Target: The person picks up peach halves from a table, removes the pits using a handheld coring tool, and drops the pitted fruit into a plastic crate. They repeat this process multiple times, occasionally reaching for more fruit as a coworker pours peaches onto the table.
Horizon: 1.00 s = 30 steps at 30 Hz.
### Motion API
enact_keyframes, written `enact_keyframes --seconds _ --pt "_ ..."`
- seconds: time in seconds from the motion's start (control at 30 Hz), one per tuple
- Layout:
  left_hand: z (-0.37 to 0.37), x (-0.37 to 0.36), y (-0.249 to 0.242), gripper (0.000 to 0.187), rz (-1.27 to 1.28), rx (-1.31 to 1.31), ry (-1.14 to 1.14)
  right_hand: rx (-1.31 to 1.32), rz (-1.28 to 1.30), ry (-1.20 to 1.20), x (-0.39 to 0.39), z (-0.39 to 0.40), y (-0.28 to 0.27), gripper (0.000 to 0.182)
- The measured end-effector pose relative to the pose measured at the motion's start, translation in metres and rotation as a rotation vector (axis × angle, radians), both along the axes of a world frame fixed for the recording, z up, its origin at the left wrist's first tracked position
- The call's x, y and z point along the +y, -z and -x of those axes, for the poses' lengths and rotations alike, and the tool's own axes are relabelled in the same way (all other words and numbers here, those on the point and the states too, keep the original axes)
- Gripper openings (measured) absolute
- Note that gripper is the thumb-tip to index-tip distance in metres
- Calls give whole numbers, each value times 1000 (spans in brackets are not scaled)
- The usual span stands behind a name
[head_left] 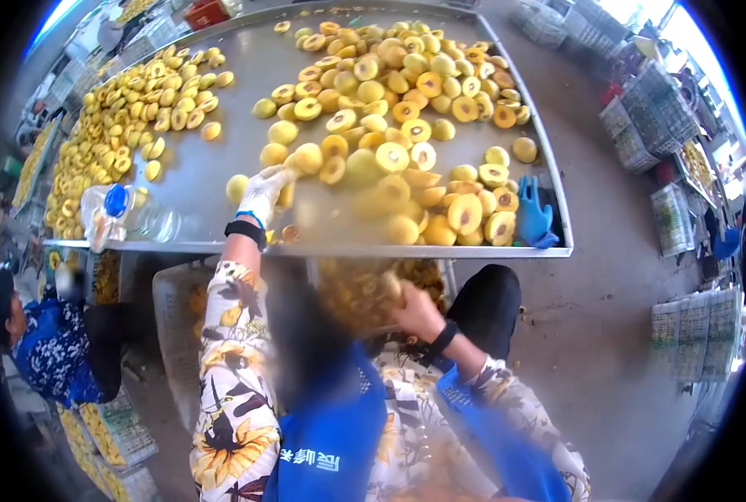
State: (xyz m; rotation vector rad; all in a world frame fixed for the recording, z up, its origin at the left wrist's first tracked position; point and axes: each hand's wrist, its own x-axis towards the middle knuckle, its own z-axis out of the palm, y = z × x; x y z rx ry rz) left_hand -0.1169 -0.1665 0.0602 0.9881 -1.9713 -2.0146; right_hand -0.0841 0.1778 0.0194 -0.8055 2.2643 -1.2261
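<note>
My left hand [264, 191], in a white glove with a black band at the wrist, is at the table's front part, its fingers closed round a yellow fruit piece [286, 197]. Below the table edge, my right hand [416, 311] is bare and closed on a pale yellow fruit piece [391, 287], over a crate of cut fruit [352, 289]. Halved yellow fruits [465, 213] with brown centres lie heaped on the metal table [214, 180], right of my left hand. A blurry patch hides part of the heap.
Another fruit pile [114, 109] covers the table's left side. A clear bottle [160, 222] with a blue cap lies near the front edge. A blue glove [536, 213] is at the front right corner. A person in blue [59, 347] sits at left. Crates [699, 335] stand at right.
</note>
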Motion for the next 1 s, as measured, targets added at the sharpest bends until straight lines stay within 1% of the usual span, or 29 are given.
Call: enact_keyframes --seconds 0.03,0.07,0.1,0.13,0.17,0.2,0.27,0.3,0.33,0.37,0.4,0.43,0.5,0.53,0.57,0.67,0.7,0.77,0.8,0.83,0.93,1.0 --pt "-17 20 -33 38 -74 -17 44 102 -3 43 -6 1 -5 34" --pt "-29 33 -29 51 -233 105 5 196 -11 87 -14 6 -19 37" --pt "-37 26 -9 51 56 168 147 6 -55 129 -23 11 -46 42" --pt "-43 29 -5 52 -14 134 235 -183 -103 176 -31 17 -72 46" --pt "-50 33 -1 54 -80 96 323 -124 -57 160 -36 21 -81 49" --pt "-51 52 -12 53 -231 20 311 -60 -5 148 -40 24 -83 53" --pt "-54 90 -34 53 -519 -148 247 41 204 45 -50 29 -71 56" --pt "-59 101 -34 55 -493 -124 289 98 309 -2 -51 28 -66 58" --pt "-61 111 -35 58 -465 -95 333 54 284 13 -52 26 -64 56" --pt "-65 127 -47 60 -422 2 311 14 260 26 -53 24 -64 55" --pt "-67 125 -34 63 -339 26 329 -24 238 35 -54 24 -65 53" --pt "-71 134 -34 65 -373 153 280 -117 217 64 -53 25 -72 47" --pt "-81 162 -35 67 -492 323 171 -67 248 138 -52 27 -62 44" --pt "-82 165 -15 62 -693 407 156 -47 261 175 -52 24 -57 42" --pt "-83 168 -7 61 -617 399 101 -44 203 159 -51 21 -61 40" --pt "-84 175 8 57 -389 376 -52 -1 -28 197 -47 5 -52 41" --pt "-84 176 11 56 -315 368 -102 95 -44 143 -41 0 -46 38" --pt "-84 177 1 49 -475 362 -196 108 -14 87 -32 -13 -47 27" --pt "-84 177 -3 47 -555 358 -243 114 1 62 -28 -17 -47 25" --pt "-81 169 19 47 -313 359 -171 130 31 21 -25 -20 -42 24" --pt "-80 176 11 48 -372 355 -242 130 28 2 -24 -24 -39 23" --pt "-80 177 14 48 -272 377 -209 118 26 -3 -23 -24 -38 23"
